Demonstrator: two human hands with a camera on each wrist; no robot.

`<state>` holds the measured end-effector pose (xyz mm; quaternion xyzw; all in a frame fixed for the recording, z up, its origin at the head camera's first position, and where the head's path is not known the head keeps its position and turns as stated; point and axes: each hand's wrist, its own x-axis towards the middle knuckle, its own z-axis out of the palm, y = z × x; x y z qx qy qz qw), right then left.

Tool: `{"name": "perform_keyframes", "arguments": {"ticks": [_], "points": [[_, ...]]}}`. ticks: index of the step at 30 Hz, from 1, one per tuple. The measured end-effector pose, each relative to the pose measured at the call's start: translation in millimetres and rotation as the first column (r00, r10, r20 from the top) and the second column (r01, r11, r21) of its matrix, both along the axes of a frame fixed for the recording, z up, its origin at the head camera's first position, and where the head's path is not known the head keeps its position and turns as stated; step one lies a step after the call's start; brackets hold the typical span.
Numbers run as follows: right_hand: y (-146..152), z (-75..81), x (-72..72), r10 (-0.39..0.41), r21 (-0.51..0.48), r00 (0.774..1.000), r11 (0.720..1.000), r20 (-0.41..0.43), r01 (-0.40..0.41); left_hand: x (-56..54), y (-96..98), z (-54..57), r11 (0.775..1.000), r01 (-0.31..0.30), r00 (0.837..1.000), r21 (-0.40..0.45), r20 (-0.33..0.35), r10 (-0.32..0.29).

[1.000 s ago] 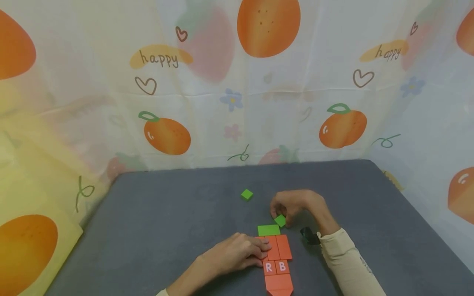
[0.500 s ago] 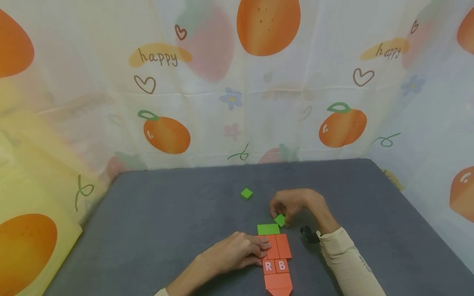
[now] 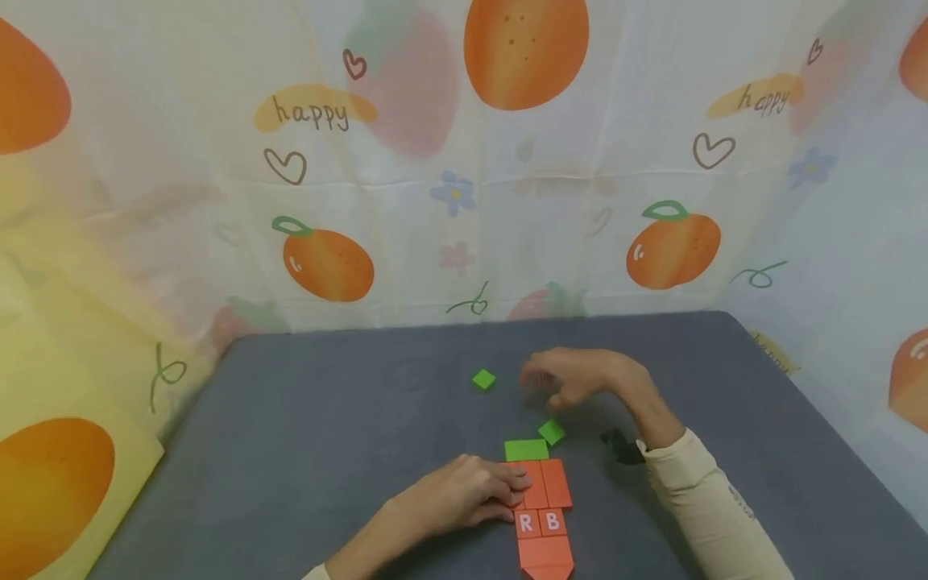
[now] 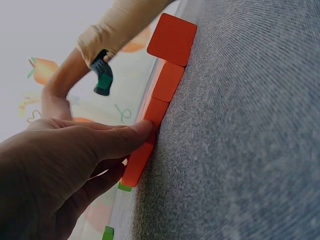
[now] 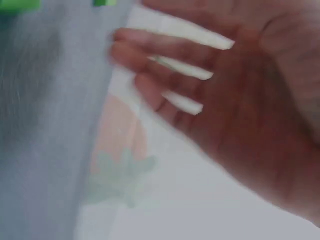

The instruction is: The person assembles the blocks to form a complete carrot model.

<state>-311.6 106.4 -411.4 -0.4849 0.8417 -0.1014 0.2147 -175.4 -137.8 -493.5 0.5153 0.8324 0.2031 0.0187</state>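
Observation:
My left hand (image 3: 471, 493) rests on the left side of a row of upright-laid red-orange blocks (image 3: 556, 483). Its thumb touches a block edge (image 4: 159, 113) in the left wrist view, and the fingertips lie on the block tops. Below that row sit two small red blocks lettered R (image 3: 527, 524) and B (image 3: 553, 522). A green rectangular block (image 3: 526, 449) lies along the row's far end, with a green cube (image 3: 552, 432) turned cornerwise at its right corner. Above the cube hovers my right hand (image 3: 576, 377), fingers spread and holding nothing; its palm shows blurred in the right wrist view.
Another green cube (image 3: 483, 380) lies farther back, left of the right hand. Nearest the person are a wide red block (image 3: 545, 553) and a pointed red piece (image 3: 548, 573). A dark wrist device (image 3: 621, 445) hangs by the right sleeve. Behind the grey table (image 3: 326, 403) hangs a fruit-print cloth (image 3: 406, 242).
My right hand has let go of the green cube beside the green rectangular block and lifted away, back and up. The cube stays in place; my left hand has not moved.

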Motion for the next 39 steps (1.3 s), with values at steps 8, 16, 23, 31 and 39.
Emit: {"name": "perform_keyframes", "arguments": {"ticks": [8,16,23,31,39], "points": [[-3.6,25.3,30.4,0.142,0.121,0.99,0.983,-0.023,-0.138,0.9,-1.5,0.7,1.0,-0.008,1.0,0.008,0.011,0.008],[0.1,15.7,58.3,0.142,0.254,0.988,0.955,0.064,-0.153,2.2,-3.6,-1.5,1.0,-0.011,1.0,-0.009,-0.01,0.011],[2.0,8.8,68.2,0.147,0.245,0.986,0.956,0.077,-0.162,0.3,-1.1,-2.6,1.0,-0.001,1.0,-0.004,-0.015,0.001],[7.3,5.6,74.4,0.09,0.237,0.991,0.965,0.103,-0.112,0.7,-0.4,-0.5,1.0,-0.004,1.0,-0.027,-0.024,0.003],[6.2,5.3,76.4,0.101,0.258,0.993,0.959,0.064,-0.114,1.8,1.7,3.1,0.998,-0.029,0.999,-0.049,-0.016,0.029]]}}
